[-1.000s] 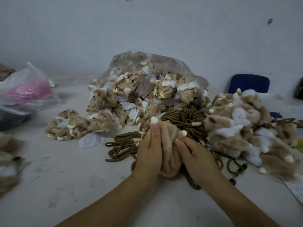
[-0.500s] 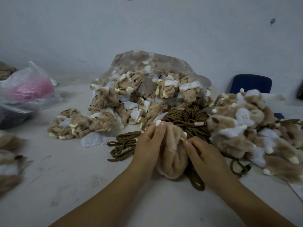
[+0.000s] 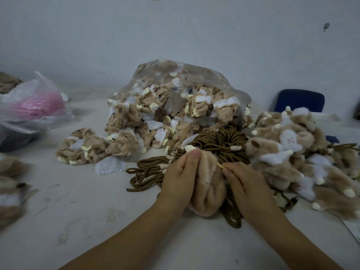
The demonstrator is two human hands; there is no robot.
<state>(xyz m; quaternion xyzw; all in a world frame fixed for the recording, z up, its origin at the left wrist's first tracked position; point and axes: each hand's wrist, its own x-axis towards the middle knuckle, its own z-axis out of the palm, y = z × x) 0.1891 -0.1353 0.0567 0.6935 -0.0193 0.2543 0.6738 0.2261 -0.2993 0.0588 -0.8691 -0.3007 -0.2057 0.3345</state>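
A tan plush toy skin (image 3: 207,188) with cream tips sits on the white table between both hands. My left hand (image 3: 178,178) grips its left side, thumb up near one cream tip (image 3: 189,148). My right hand (image 3: 245,184) pinches the other cream tip (image 3: 220,165) at the skin's upper right edge. Just behind and under the skin lies a bundle of brown cords (image 3: 218,143) tied with pale bands.
A clear plastic bag (image 3: 175,98) full of inside-out tan skins stands behind, with several spilled at its left (image 3: 93,147). Finished plush pieces (image 3: 292,149) pile at the right. A bag with pink material (image 3: 33,106) sits far left. A blue chair back (image 3: 300,100) stands by the wall.
Both hands and the plush skin have drifted slightly right and toward me. My right fingers have shifted from the skin's side to pinching its cream tip.
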